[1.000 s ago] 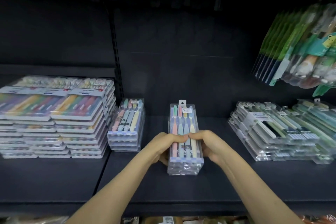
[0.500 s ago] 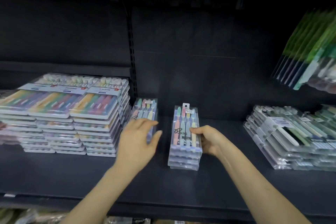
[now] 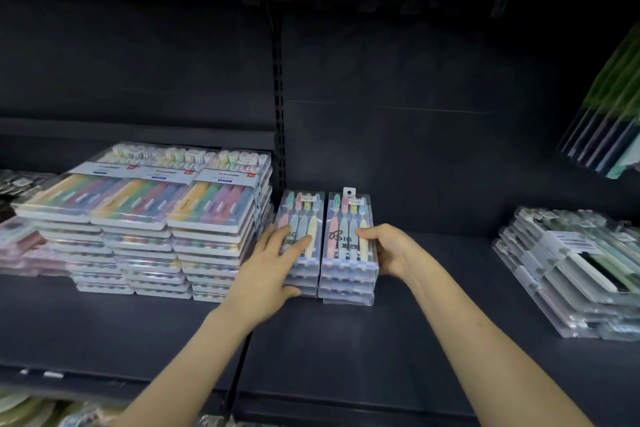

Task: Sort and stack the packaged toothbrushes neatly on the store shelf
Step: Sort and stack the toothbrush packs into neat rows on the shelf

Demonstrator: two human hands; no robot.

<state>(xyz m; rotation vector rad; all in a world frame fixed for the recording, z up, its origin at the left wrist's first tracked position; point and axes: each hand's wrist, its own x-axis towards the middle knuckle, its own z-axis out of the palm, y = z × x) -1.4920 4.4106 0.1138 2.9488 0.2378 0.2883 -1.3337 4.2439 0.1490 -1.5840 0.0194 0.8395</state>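
Behind left hand (image 3: 268, 274), left stack (image 3: 300, 215) part-hidden; right hand (image 3: 391, 250) grips right stack (image 3: 348, 243).

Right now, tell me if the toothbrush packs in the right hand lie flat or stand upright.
Flat. The stack lies face up on the shelf, packs layered; the right hand grips its side.

Dim scene: dark shelving (image 3: 415, 340) absorbs light, clear packs (image 3: 348, 218) show soft glare on top (frame edges curve and smear, notably right).

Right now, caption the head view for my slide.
Left hand presses the left toothbrush stack; right hand grips the right stack beside it on a dark shelf.
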